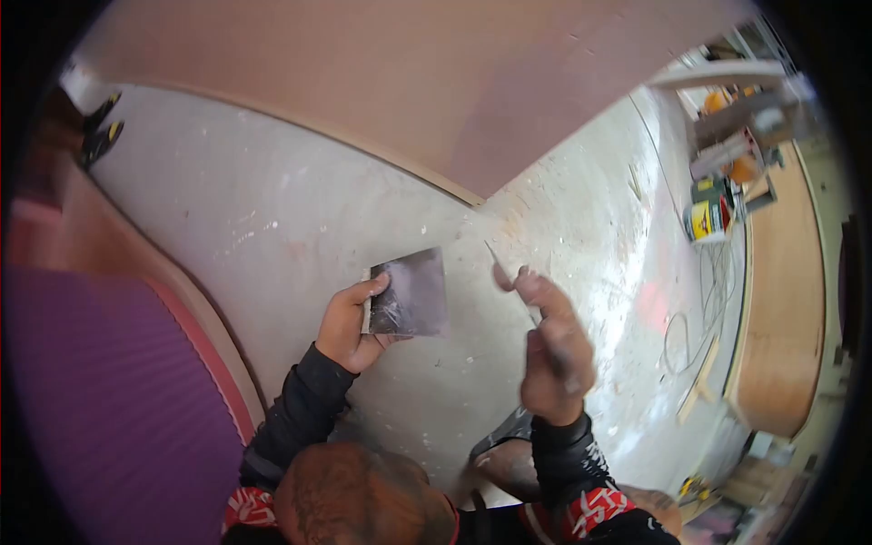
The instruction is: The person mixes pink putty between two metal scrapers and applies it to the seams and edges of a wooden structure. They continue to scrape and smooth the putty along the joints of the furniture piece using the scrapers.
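My left hand grips a flat square plate by its left edge, thumb on top and fingers underneath. The plate is dark and shiny, with pale smears across its face. To the right of it, my right hand is closed around what looks like a putty knife, seen nearly edge-on. Its thin blade points up and to the left, apart from the plate; the hand is slightly blurred and covers most of the handle. Beyond both hands is the corner of a large pinkish-brown panel.
A purple ribbed curved piece with a pink edge stands at left. Shoes of another person show at upper left. On the right are a paint bucket, loose cable, wood strips and a curved wooden panel. The grey floor is paint-spotted.
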The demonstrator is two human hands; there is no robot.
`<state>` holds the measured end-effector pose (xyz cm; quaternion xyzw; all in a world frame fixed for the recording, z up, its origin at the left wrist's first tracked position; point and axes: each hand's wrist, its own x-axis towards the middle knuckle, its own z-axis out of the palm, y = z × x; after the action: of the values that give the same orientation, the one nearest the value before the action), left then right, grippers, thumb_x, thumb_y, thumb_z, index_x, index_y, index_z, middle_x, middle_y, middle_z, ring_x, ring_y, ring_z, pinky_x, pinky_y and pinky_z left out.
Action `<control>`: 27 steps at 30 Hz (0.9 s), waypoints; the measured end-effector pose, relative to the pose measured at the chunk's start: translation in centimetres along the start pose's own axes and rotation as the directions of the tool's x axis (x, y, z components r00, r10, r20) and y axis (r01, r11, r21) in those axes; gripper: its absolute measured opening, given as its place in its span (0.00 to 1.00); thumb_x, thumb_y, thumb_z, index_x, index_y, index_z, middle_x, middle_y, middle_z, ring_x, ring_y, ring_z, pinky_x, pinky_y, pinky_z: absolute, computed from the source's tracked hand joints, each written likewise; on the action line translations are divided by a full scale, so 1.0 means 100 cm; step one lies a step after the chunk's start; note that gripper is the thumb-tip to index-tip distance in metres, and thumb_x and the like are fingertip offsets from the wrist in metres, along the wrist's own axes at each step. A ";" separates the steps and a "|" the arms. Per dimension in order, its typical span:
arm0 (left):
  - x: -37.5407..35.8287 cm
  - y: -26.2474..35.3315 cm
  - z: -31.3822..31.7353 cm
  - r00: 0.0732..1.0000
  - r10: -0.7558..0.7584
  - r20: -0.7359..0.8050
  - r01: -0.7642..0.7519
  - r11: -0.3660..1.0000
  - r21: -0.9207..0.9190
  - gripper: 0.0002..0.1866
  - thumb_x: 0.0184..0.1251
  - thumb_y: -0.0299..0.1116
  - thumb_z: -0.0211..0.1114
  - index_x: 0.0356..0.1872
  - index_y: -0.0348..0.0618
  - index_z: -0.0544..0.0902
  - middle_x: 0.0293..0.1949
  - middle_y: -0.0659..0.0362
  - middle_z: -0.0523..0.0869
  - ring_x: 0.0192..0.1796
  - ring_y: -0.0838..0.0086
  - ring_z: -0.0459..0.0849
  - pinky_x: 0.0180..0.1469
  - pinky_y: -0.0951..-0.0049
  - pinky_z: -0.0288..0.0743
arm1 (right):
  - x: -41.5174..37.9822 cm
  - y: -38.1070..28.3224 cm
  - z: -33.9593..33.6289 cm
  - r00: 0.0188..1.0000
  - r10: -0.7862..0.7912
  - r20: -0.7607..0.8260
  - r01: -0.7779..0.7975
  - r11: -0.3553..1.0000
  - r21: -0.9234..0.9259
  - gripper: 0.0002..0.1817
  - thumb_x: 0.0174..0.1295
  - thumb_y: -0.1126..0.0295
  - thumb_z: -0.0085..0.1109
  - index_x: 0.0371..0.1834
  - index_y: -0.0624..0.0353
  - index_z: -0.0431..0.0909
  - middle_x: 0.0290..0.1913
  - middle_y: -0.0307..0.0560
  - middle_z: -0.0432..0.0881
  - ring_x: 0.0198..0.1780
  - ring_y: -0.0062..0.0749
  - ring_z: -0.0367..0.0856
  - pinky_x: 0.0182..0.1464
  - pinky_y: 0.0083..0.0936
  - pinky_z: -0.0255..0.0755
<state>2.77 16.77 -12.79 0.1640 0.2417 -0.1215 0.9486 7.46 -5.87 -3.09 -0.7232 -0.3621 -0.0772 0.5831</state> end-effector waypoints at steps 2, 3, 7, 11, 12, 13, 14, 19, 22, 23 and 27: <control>-0.009 0.005 0.010 0.991 -0.106 0.076 0.111 0.992 -0.061 0.18 0.74 0.37 0.56 0.56 0.34 0.75 0.47 0.52 0.86 0.47 0.64 0.87 0.54 0.61 0.82 | -0.002 0.016 0.018 0.970 -0.170 0.172 0.181 0.982 -0.048 0.25 0.53 0.89 0.58 0.55 0.57 0.76 0.62 0.64 0.75 0.64 0.63 0.74 0.66 0.55 0.67; -0.010 0.006 0.009 0.993 -0.095 0.076 0.101 0.991 -0.084 0.18 0.74 0.37 0.56 0.56 0.34 0.75 0.47 0.52 0.86 0.47 0.64 0.87 0.54 0.61 0.82 | -0.005 0.023 0.024 0.949 -0.180 0.258 0.211 0.973 -0.098 0.29 0.49 0.91 0.58 0.56 0.57 0.76 0.64 0.63 0.74 0.66 0.65 0.72 0.67 0.55 0.66; -0.018 0.018 0.001 0.995 -0.003 0.096 0.004 1.000 -0.008 0.17 0.74 0.36 0.55 0.56 0.36 0.76 0.47 0.54 0.85 0.44 0.65 0.88 0.46 0.61 0.84 | -0.033 0.055 0.030 0.918 0.081 0.389 0.035 0.959 -0.283 0.40 0.39 0.93 0.54 0.62 0.55 0.75 0.67 0.59 0.70 0.68 0.61 0.68 0.71 0.48 0.63; -0.037 0.044 0.012 0.969 0.247 0.006 -0.246 0.959 0.142 0.16 0.73 0.33 0.56 0.54 0.33 0.77 0.44 0.54 0.86 0.42 0.67 0.88 0.48 0.66 0.82 | -0.031 0.076 0.002 0.836 0.221 0.502 0.021 0.902 -0.432 0.36 0.41 0.90 0.54 0.59 0.56 0.78 0.63 0.52 0.76 0.66 0.56 0.72 0.67 0.47 0.66; -0.036 0.049 0.011 0.970 0.245 -0.005 -0.241 0.959 0.149 0.16 0.73 0.33 0.56 0.54 0.33 0.77 0.44 0.54 0.86 0.42 0.67 0.88 0.48 0.66 0.82 | -0.026 0.077 -0.002 0.837 0.224 0.500 0.011 0.905 -0.424 0.36 0.41 0.90 0.54 0.59 0.56 0.78 0.63 0.52 0.76 0.66 0.56 0.72 0.67 0.47 0.66; -0.036 0.052 0.009 0.979 0.205 0.005 -0.199 0.946 0.255 0.15 0.72 0.32 0.56 0.54 0.33 0.77 0.44 0.54 0.86 0.42 0.68 0.88 0.49 0.68 0.81 | -0.012 0.068 -0.005 0.847 0.129 0.516 0.120 0.899 -0.422 0.34 0.42 0.88 0.55 0.58 0.54 0.80 0.62 0.49 0.77 0.65 0.54 0.72 0.67 0.46 0.67; -0.035 0.053 0.008 0.987 0.161 0.014 -0.155 0.921 0.356 0.15 0.72 0.31 0.57 0.53 0.32 0.77 0.44 0.55 0.86 0.41 0.70 0.87 0.49 0.70 0.81 | 0.001 0.058 -0.007 0.847 0.035 0.531 0.228 0.878 -0.421 0.32 0.44 0.86 0.57 0.57 0.51 0.81 0.61 0.46 0.78 0.65 0.52 0.73 0.66 0.45 0.68; -0.025 0.057 0.001 0.997 0.063 0.040 -0.075 0.863 0.500 0.18 0.71 0.32 0.59 0.56 0.32 0.76 0.48 0.54 0.85 0.45 0.72 0.86 0.49 0.70 0.80 | 0.046 0.028 0.002 0.706 -0.109 0.700 0.458 0.824 -0.334 0.30 0.45 0.80 0.61 0.56 0.47 0.82 0.61 0.40 0.79 0.64 0.46 0.74 0.65 0.44 0.69; -0.023 0.061 -0.015 0.983 0.178 0.038 -0.175 0.867 0.466 0.15 0.72 0.31 0.58 0.55 0.35 0.77 0.47 0.56 0.85 0.44 0.72 0.86 0.47 0.69 0.81 | 0.041 0.043 0.002 0.613 -0.054 0.788 0.466 0.830 -0.306 0.31 0.45 0.82 0.59 0.56 0.46 0.81 0.60 0.38 0.80 0.64 0.44 0.74 0.67 0.41 0.68; -0.024 0.066 -0.018 0.946 0.322 0.048 -0.316 0.872 0.374 0.15 0.72 0.31 0.58 0.55 0.36 0.77 0.48 0.55 0.85 0.46 0.71 0.87 0.48 0.67 0.81 | 0.041 0.054 -0.003 0.616 0.000 0.788 0.334 0.906 -0.261 0.31 0.45 0.84 0.57 0.56 0.48 0.81 0.61 0.41 0.80 0.64 0.43 0.75 0.66 0.40 0.68; -0.044 0.083 -0.006 0.863 0.504 -0.028 -0.488 0.848 0.204 0.17 0.73 0.33 0.57 0.58 0.35 0.75 0.50 0.56 0.85 0.49 0.71 0.86 0.51 0.68 0.81 | -0.004 0.109 0.018 0.820 0.485 0.304 -0.527 0.847 0.069 0.31 0.52 0.88 0.47 0.62 0.56 0.74 0.60 0.48 0.78 0.63 0.42 0.75 0.67 0.39 0.67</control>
<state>1.30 25.30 -8.99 0.3154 0.2165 0.1117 0.9172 13.30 -5.02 -12.43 -0.7509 -0.2389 0.2093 0.5790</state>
